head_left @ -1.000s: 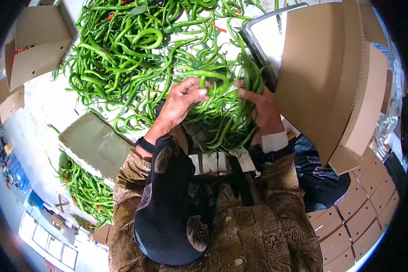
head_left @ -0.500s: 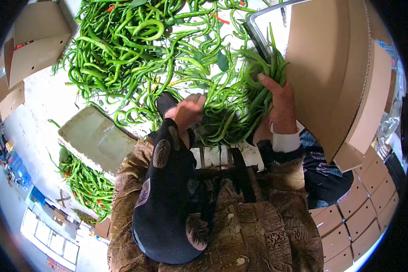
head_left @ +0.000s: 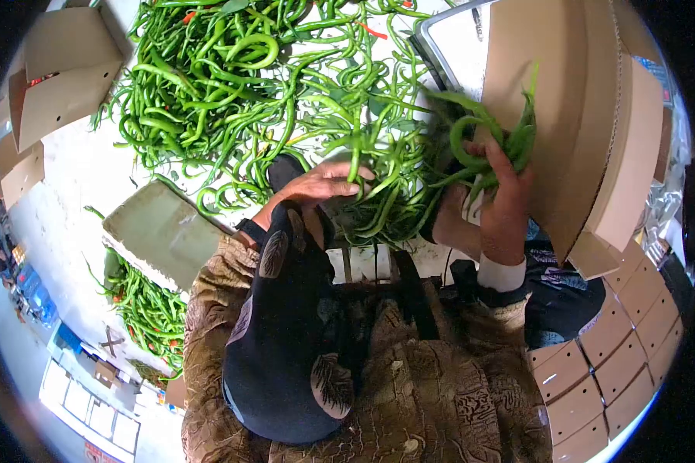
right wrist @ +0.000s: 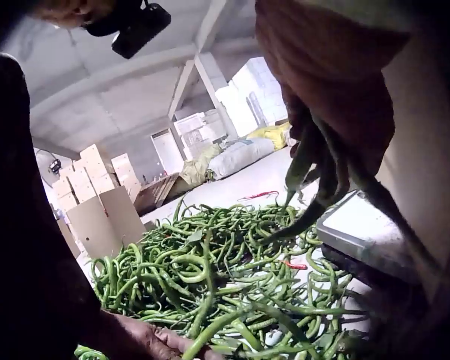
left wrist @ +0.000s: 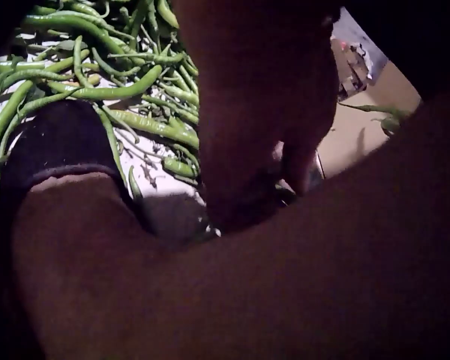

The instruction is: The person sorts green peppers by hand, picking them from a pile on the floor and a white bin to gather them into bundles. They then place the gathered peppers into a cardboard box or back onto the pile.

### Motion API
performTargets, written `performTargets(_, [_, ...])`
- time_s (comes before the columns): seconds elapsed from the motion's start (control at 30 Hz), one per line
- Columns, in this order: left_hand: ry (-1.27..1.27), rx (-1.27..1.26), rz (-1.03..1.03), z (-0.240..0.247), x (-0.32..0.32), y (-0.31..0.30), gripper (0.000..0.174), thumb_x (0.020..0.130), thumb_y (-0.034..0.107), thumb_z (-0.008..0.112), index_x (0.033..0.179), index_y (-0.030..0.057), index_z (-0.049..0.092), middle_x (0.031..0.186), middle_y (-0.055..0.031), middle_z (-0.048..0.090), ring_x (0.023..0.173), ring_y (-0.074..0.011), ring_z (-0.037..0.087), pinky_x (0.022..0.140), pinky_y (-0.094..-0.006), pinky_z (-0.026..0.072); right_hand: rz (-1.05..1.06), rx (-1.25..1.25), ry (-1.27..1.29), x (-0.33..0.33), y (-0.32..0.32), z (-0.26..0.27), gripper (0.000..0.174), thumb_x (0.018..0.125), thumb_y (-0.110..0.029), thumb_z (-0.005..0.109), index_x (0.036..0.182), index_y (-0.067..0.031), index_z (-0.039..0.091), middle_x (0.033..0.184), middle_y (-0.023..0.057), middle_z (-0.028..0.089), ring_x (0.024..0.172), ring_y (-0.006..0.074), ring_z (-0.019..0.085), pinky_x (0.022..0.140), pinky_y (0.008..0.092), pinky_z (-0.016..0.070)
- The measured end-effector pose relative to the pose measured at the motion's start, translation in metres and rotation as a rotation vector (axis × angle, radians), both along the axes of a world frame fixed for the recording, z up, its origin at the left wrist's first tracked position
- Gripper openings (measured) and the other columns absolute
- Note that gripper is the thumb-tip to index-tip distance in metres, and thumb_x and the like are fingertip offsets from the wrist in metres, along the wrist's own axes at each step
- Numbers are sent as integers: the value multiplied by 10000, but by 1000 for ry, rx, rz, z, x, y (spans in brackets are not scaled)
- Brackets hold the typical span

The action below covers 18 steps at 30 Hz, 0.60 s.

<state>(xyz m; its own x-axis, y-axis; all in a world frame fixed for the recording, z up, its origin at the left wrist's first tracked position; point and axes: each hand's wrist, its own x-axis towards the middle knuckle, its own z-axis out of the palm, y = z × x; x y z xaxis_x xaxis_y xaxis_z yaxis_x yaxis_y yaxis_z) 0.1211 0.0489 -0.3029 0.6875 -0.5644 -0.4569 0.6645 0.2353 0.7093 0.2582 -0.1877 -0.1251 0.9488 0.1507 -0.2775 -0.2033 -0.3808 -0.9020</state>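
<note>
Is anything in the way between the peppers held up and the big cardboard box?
Nothing visible is. The right hand grips the bunch of peppers right beside the cardboard box, and nothing shows between them.

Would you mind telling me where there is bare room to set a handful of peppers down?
The bare floor lies left of the pepper heap, bordered by the folded cartons and the grey slab. The white tray between the heap and the big carton looks bare. Around the left hand, peppers lie crowded; the right hand grips a bunch.
</note>
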Motion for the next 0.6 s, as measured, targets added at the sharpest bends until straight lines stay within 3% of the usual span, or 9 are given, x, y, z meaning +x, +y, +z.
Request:
performTargets(0.03, [-54, 57, 53, -4, -5, 0, 340, 918, 106, 617, 1254, 68, 591, 1166, -28, 644, 1098, -152, 567, 969, -305, 423, 185, -216, -236, 0, -6, -2, 308, 916, -103, 602, 1192, 29, 566, 1015, 93, 645, 925, 162, 626, 823, 299, 501])
performTargets(0.07, [-108, 106, 99, -9, -9, -2, 342, 913, 124, 621, 1247, 61, 583, 1145, -46, 649, 1063, -161, 580, 940, -308, 438, 177, -220, -241, 1, -3, 3, 308, 916, -103, 602, 1192, 29, 566, 1015, 93, 645, 925, 162, 626, 823, 299, 501])
performTargets(0.13, [-165, 205, -54, -65, -42, -4, 345, 905, 149, 630, 1235, 56, 591, 1131, -49, 651, 1041, -159, 588, 919, -306, 447, -288, 121, 209, 3, 5, 14, 335, 902, -121, 630, 1196, 27, 567, 1012, 82, 646, 909, 158, 625, 819, 298, 494])
performTargets(0.17, [-220, 313, -203, -66, -43, -3, 351, 898, 175, 640, 1223, 50, 600, 1118, -53, 653, 1020, -157, 596, 898, -304, 456, -287, 124, 210, 2, 5, 15, 335, 902, -121, 630, 1196, 27, 567, 1012, 82, 646, 909, 158, 625, 819, 298, 494])
performTargets(0.3, [-291, 467, -178, -40, -47, 2, 376, 880, 230, 667, 1205, 46, 621, 1108, -56, 652, 990, -149, 599, 869, -296, 457, -194, -17, 233, -1, 1, 8, 347, 889, -103, 643, 1207, 12, 567, 1011, 72, 642, 888, 153, 619, 804, 297, 495])
performTargets(0.37, [137, 260, 80, -23, -40, 7, 343, 905, 239, 657, 1190, 47, 643, 1100, -62, 656, 990, -168, 595, 882, -308, 447, -213, -28, 272, -7, -2, -3, 353, 883, -92, 646, 1212, 5, 562, 1012, 66, 637, 880, 150, 614, 796, 294, 495])
performTargets(0.4, [137, 260, 79, -12, -36, 6, 343, 905, 239, 657, 1190, 47, 643, 1100, -62, 656, 990, -168, 595, 882, -308, 447, -227, 76, 340, -11, -2, -8, 353, 877, -82, 651, 1208, -2, 558, 1012, 58, 630, 880, 147, 607, 797, 290, 494])
performTargets(0.47, [50, 271, 377, 7, -33, 2, 336, 928, 257, 645, 1194, 53, 648, 1078, -60, 661, 981, -173, 591, 884, -303, 440, -229, 186, 411, -20, -2, -27, 353, 871, -72, 655, 1203, -10, 554, 1013, 51, 622, 881, 145, 600, 798, 286, 492])
performTargets(0.6, [-17, 253, 270, 25, -22, -5, 365, 951, 295, 615, 1223, 51, 630, 1022, -57, 668, 927, -165, 614, 840, -301, 478, -190, 243, 595, -34, 9, -50, 327, 857, -80, 675, 1158, -20, 559, 1009, 42, 611, 912, 135, 572, 827, 275, 473])
